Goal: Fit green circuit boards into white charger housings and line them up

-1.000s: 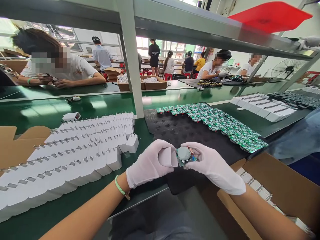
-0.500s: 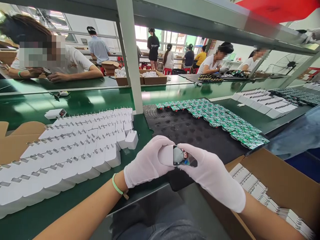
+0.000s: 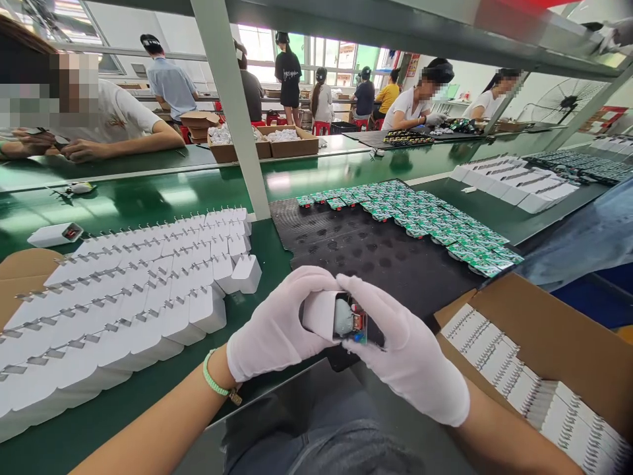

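Both my hands wear white gloves and meet just over the near edge of the green bench. My left hand [image 3: 277, 326] is wrapped round a white charger shell [image 3: 319, 313]. My right hand [image 3: 400, 349] presses a small circuit board [image 3: 351, 320] into the shell's open end; the board sits partly inside. Rows of white charger shells [image 3: 123, 297] with metal prongs lie to the left. A black tray [image 3: 346, 254] ahead carries several green circuit boards [image 3: 425, 227] along its far right side.
A grey shelf post [image 3: 232, 112] rises from the bench beyond the tray. An open cardboard box [image 3: 558, 349] with stacked white parts stands at my right. Other people work at benches across and behind. More white shells [image 3: 504, 181] lie at the far right.
My right hand has pushed the circuit board further into the shell held by my left hand. Both hands have drawn slightly closer to me, and the view has shifted a little.
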Tool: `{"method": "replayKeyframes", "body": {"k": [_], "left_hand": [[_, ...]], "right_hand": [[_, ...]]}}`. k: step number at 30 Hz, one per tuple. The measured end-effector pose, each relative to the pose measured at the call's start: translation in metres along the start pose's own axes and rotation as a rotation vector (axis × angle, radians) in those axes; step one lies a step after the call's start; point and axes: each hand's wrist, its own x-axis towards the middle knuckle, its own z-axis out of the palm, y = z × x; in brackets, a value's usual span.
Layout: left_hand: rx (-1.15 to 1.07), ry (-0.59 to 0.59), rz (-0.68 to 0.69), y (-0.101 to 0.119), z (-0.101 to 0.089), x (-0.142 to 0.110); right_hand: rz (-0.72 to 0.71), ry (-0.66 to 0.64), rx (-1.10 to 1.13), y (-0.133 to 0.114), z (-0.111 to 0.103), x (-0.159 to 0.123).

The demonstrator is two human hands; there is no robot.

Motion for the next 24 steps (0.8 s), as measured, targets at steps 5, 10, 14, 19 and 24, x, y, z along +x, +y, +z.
{"method": "replayKeyframes", "body": {"k": [5,10,14,19,24], "left_hand": [[-0.064,-0.019,-0.044,0.002,0.000,-0.001],[-0.065,-0.030,-0.065,0.003,-0.002,-0.001],[-0.013,-0.067,-0.025,0.004,-0.001,0.001],[0.048,-0.103,-0.021,0.007,0.000,-0.001],[0.140,-0.125,0.047,0.007,0.000,-0.004]], "right_hand": [[0.079,-0.127,0.174,0.006,0.007,-0.005],[0.263,-0.140,0.774,0.010,0.021,-0.014],[0.394,-0.124,1.102,0.001,0.025,-0.004],[0.500,-0.090,1.314,-0.008,0.031,0.008],[0.540,-0.018,1.295,-0.007,0.044,0.006]]}}
